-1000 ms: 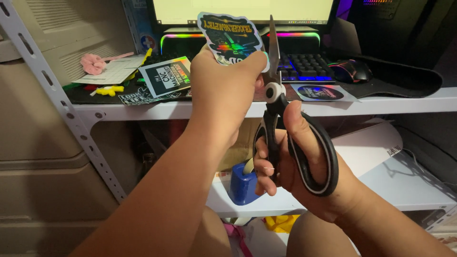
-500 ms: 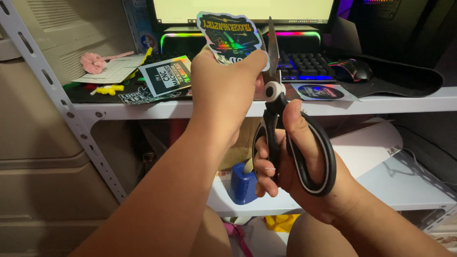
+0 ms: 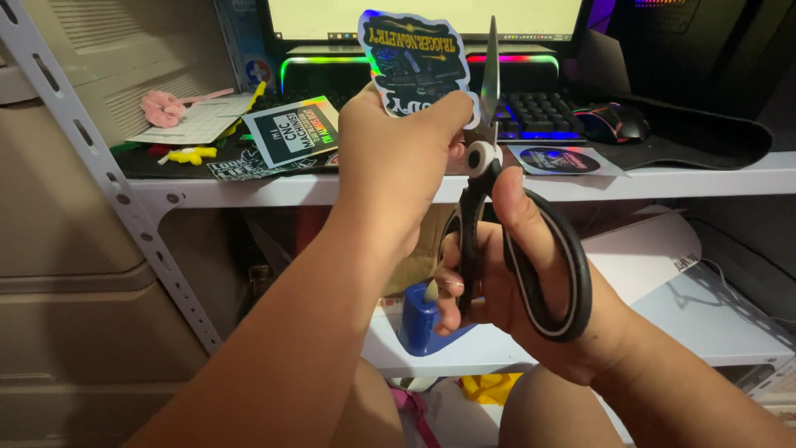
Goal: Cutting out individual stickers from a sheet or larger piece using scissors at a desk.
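White metal shelving (image 3: 274, 189) fills the view, its upper shelf carrying a dark mat with a backlit keyboard (image 3: 539, 114), a computer mouse (image 3: 612, 123) and the lower edge of a bright monitor (image 3: 423, 15). Flat on the mat to the left lie a dark rectangular sticker (image 3: 292, 131), a pink flower-shaped piece (image 3: 161, 106) on white paper and a small yellow item (image 3: 191, 154); a round dark sticker (image 3: 560, 159) lies on the right near the shelf edge. Raised in front of the monitor, the left hand (image 3: 402, 153) pinches a shiny holographic sticker (image 3: 412, 60) by its lower edge, its grip closed on it. Just beside it, the right hand (image 3: 514, 282) is closed around the black handles of the scissors (image 3: 497, 207), thumb through one loop and fingers through the other, with the blades pointing up and touching the sticker's right edge. On the lower shelf, behind the hands, stand a blue object (image 3: 419, 319) and a white roll (image 3: 643, 249).
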